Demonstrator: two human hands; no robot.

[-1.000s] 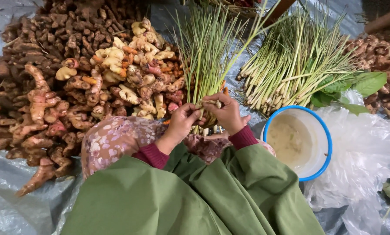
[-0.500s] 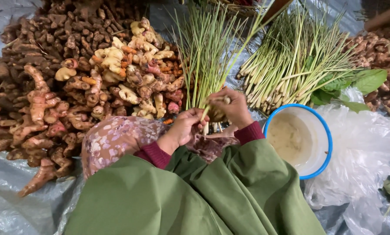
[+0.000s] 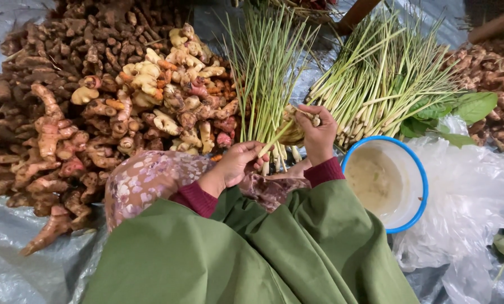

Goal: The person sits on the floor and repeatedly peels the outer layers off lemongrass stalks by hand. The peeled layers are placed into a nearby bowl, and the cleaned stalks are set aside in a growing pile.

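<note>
My left hand (image 3: 238, 162) grips the pale lower ends of a bundle of lemongrass stalks (image 3: 265, 73) that fans out away from me. A little higher and to the right, my right hand (image 3: 316, 134) is closed on a thin pale strip or stalk pulled across the bundle's base. Both arms are in green sleeves with maroon cuffs. A patterned cloth (image 3: 145, 180) covers my lap under the hands.
A heap of ginger and turmeric roots (image 3: 94, 101) fills the left. A second lemongrass pile (image 3: 387, 79) lies to the right, with green leaves (image 3: 466, 110) and more roots (image 3: 494, 73) beyond. A blue-rimmed white bowl (image 3: 415, 169) and crumpled clear plastic (image 3: 471, 202) sit at right on a grey tarp (image 3: 15, 276).
My right hand has lifted up and to the right away from my left hand, drawing the thin strip out. My left hand stays on the bundle's base.
</note>
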